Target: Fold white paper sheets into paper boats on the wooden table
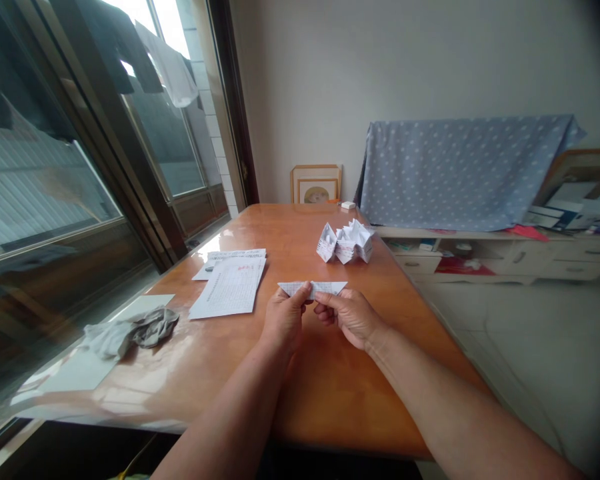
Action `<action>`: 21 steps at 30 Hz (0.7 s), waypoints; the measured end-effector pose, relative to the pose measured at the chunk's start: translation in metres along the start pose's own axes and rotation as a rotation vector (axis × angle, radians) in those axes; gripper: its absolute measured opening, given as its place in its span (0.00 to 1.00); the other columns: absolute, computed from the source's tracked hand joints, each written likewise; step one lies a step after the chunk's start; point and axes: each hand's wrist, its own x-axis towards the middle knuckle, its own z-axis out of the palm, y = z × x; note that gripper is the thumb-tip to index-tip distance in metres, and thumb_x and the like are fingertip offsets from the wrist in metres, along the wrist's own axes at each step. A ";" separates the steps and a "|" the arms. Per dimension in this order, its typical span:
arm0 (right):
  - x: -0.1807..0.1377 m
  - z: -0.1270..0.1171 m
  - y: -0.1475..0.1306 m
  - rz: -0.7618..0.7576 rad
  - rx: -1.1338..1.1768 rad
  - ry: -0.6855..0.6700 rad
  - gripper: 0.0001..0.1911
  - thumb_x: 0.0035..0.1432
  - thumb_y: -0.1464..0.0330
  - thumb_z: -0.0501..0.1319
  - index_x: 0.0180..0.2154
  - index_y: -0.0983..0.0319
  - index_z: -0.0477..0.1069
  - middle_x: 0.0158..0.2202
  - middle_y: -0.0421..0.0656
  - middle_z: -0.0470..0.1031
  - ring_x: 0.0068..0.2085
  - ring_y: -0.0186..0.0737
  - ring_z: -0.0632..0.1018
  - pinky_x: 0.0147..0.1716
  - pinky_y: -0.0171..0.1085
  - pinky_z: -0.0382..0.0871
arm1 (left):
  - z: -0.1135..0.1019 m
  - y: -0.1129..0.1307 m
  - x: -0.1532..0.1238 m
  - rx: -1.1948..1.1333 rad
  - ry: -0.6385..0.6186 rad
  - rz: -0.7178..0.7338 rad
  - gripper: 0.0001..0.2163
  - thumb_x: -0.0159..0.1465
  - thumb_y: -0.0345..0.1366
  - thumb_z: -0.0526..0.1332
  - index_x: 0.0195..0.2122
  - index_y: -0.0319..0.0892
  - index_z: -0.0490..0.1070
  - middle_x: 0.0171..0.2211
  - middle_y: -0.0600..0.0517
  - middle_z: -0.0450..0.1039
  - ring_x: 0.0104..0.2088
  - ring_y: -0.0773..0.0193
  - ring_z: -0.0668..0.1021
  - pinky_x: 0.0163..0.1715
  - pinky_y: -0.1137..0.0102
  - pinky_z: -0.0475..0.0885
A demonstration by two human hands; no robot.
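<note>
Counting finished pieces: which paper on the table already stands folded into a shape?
The folded paper cluster far along the table; the printed sheets lie flat, and the paper strip is being held.

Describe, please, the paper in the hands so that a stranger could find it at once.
Start at the wooden table. Over its middle, the left hand and right hand pinch a paper strip with pointed ends. Unlike the puffy paper shapes behind, it is flat.

**Open wood by the hands, clutter left and ahead**

The bare table (pixel 330 387) runs beneath and to the right of the left hand (pixel 283 320) and right hand (pixel 353 317), both pinching a folded paper strip (pixel 313 288). Printed sheets (pixel 230 288) and a grey cloth (pixel 130 331) crowd the left side. Folded paper shapes (pixel 347 242) stand ahead.
</note>
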 end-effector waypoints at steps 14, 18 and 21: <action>-0.002 0.004 0.000 0.066 0.111 -0.025 0.15 0.49 0.60 0.73 0.34 0.64 0.77 0.26 0.42 0.76 0.27 0.34 0.73 0.28 0.35 0.63 | 0.000 -0.002 -0.002 -0.017 0.020 0.003 0.14 0.54 0.41 0.74 0.33 0.41 0.71 0.27 0.53 0.74 0.28 0.66 0.74 0.32 0.70 0.66; -0.001 0.006 0.002 0.085 0.143 -0.035 0.17 0.48 0.59 0.74 0.35 0.64 0.78 0.27 0.42 0.77 0.29 0.34 0.74 0.30 0.35 0.65 | -0.002 -0.004 -0.001 -0.006 0.035 0.007 0.15 0.53 0.42 0.74 0.35 0.41 0.72 0.29 0.54 0.75 0.28 0.67 0.73 0.31 0.70 0.65; -0.001 0.008 0.003 0.073 0.120 -0.051 0.18 0.49 0.59 0.74 0.37 0.65 0.78 0.29 0.43 0.78 0.28 0.34 0.74 0.30 0.35 0.65 | -0.002 -0.004 -0.001 -0.003 0.049 0.006 0.16 0.52 0.42 0.74 0.35 0.41 0.73 0.29 0.54 0.75 0.27 0.69 0.72 0.30 0.71 0.63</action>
